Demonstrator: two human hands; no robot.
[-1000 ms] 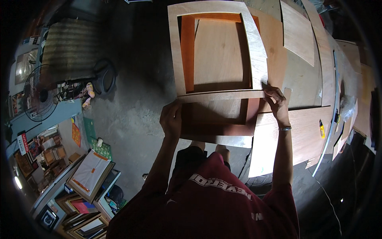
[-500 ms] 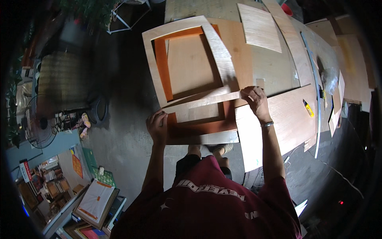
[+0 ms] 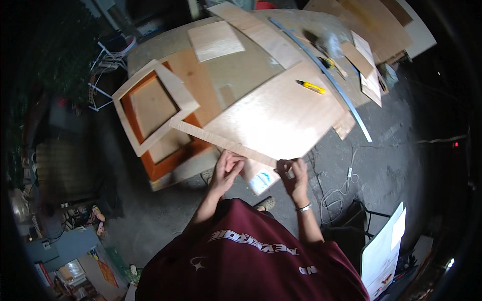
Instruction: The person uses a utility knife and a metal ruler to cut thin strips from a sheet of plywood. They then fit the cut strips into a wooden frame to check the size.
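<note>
A long, narrow wood strip (image 3: pixel 226 141) slants across the near edge of a plywood sheet (image 3: pixel 271 113). Its right end is pinched in my right hand (image 3: pixel 295 176), between thumb and fingers. My left hand (image 3: pixel 226 171) is just below the strip's middle, fingers loosely curled and thumb apart, gripping nothing that I can see. The strip's far left end lies over the corner of a pale plywood frame (image 3: pixel 179 91), which rests askew on an orange-brown wooden frame (image 3: pixel 154 169). A yellow utility knife (image 3: pixel 311 87) lies on the plywood sheet.
The worktable (image 3: pixel 160 45) also bears a long metal straightedge (image 3: pixel 321 65), a tape measure (image 3: pixel 327 62), a smaller plywood panel (image 3: pixel 216 40) and a long board (image 3: pixel 258 32). A white cable (image 3: pixel 341 190) lies on the floor at right, near a leaning white board (image 3: pixel 384 256).
My view and body have turned right. The strip has moved from over the frames toward the plywood sheet. My left hand has let go of its left end; my right hand keeps hold.
</note>
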